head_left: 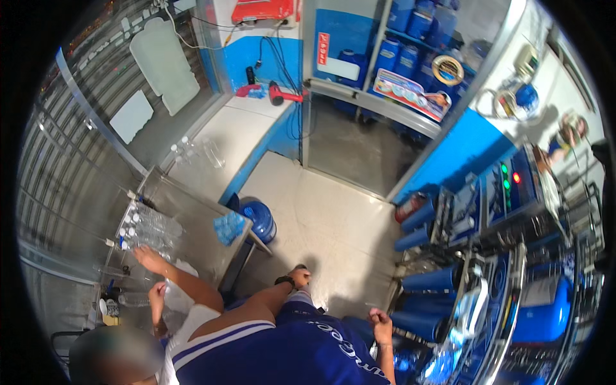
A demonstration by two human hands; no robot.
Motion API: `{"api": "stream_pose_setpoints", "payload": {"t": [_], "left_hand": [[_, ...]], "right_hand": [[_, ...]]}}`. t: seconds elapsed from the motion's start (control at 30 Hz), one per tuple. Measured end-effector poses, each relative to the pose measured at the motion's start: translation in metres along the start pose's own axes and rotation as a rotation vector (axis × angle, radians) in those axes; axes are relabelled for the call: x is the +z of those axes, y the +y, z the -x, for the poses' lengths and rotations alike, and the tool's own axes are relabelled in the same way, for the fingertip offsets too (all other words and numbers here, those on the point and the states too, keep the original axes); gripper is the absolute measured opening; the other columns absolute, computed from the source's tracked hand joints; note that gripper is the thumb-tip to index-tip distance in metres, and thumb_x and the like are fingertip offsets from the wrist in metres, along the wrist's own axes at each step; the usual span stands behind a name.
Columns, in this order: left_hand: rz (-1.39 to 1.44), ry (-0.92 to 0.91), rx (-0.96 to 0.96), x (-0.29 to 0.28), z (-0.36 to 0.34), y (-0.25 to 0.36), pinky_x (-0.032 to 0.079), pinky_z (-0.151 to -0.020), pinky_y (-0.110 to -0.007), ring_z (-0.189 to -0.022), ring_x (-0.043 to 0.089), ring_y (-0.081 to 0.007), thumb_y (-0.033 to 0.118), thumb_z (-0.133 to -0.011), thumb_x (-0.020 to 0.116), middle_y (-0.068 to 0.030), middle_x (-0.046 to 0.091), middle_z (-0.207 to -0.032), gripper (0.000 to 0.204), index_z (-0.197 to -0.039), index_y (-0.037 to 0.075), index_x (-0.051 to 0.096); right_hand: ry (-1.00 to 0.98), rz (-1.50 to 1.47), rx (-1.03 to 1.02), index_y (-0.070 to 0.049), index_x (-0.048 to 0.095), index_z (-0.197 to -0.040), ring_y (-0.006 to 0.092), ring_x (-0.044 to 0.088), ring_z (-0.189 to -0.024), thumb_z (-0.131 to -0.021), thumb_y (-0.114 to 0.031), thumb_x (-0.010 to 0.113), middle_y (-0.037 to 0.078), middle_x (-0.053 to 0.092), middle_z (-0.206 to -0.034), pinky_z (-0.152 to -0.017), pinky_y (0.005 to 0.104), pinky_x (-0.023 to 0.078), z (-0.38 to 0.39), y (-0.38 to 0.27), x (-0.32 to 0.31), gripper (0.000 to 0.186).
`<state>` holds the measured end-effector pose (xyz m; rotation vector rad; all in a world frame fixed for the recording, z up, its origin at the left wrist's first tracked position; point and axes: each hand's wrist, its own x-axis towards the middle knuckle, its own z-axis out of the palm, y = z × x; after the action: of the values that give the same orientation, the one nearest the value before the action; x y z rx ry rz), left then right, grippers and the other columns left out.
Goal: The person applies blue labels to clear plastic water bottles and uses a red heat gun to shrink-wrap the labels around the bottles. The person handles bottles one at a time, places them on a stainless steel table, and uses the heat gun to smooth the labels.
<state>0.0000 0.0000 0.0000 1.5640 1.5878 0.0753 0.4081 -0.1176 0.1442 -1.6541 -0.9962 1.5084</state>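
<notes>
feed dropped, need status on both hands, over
Left hand holding nothing, grip unclear. Right hand fisted, nothing seen in it, beside blue cylinders. Co-worker's hand on clear bottles, steel table.

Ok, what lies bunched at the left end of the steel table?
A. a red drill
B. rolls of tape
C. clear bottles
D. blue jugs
C: clear bottles lie in a bunch on the steel table, while the red drill rests on the white counter further off.
</notes>
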Motion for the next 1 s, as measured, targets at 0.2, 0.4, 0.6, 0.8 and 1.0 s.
{"api": "stream_pose_setpoints", "payload": {"t": [0.2,0.4,0.6,0.8,1.0], "left_hand": [[0.306,0.288,0.127,-0.17,-0.076,0.057,0.056,-0.093,-0.041,-0.105,0.072,-0.0312,0.033,-0.098,0.068,-0.0174,0.075,-0.115,0.038,-0.124,0.005,0.07],[0.436,0.737,0.214,-0.348,-0.07,0.045,0.057,-0.077,-0.034,-0.085,0.07,-0.0202,0.022,-0.099,0.07,-0.0092,0.076,-0.101,0.024,-0.118,0.007,0.073],[0.152,1.457,0.028,-0.512,-0.023,-0.039,0.056,-0.084,-0.041,-0.094,0.07,-0.0299,0.009,-0.091,0.073,-0.0124,0.074,-0.106,0.024,-0.115,0.008,0.073],[-0.19,1.181,-0.639,-0.621,0.058,-0.13,0.045,-0.115,-0.049,-0.137,0.051,-0.042,0.011,-0.08,0.083,-0.0177,0.055,-0.146,0.068,-0.143,0.016,0.059],[-0.254,0.779,-0.85,-0.642,0.071,-0.187,0.043,-0.117,-0.058,-0.149,0.039,-0.039,0.035,-0.086,0.083,-0.0191,0.04,-0.159,0.079,-0.155,0.032,0.046]], "right_hand": [[-0.068,0.539,0.045,0.001,0.072,-0.12,0.0269,0.076,-0.1,-0.096,-0.027,0.075,0.021,0.076,-0.11,-0.086,0.0373,0.059,-0.086,-0.077,0.084,0.037],[-0.356,0.773,-0.222,-0.001,0.073,-0.119,0.0316,0.076,-0.098,-0.095,-0.031,0.074,0.022,0.075,-0.111,-0.086,0.0413,0.06,-0.2,-0.169,0.148,0.039],[-0.597,1.001,-0.255,-0.003,0.074,-0.12,0.0369,0.071,-0.111,-0.092,-0.035,0.074,0.023,0.075,-0.115,-0.097,0.0463,0.056,-0.353,-0.22,0.197,0.043],[-0.918,1.21,-0.499,-0.003,0.071,-0.127,0.0339,0.073,-0.103,-0.093,-0.048,0.072,0.021,0.071,-0.126,-0.095,0.0438,0.056,-0.491,-0.326,0.318,0.056],[-1.337,1.096,-1.109,-0.001,0.06,-0.139,0.0404,0.057,-0.13,-0.09,-0.039,0.073,0.023,0.062,-0.139,-0.111,0.0459,0.046,-0.505,-0.425,0.55,0.063]]}}
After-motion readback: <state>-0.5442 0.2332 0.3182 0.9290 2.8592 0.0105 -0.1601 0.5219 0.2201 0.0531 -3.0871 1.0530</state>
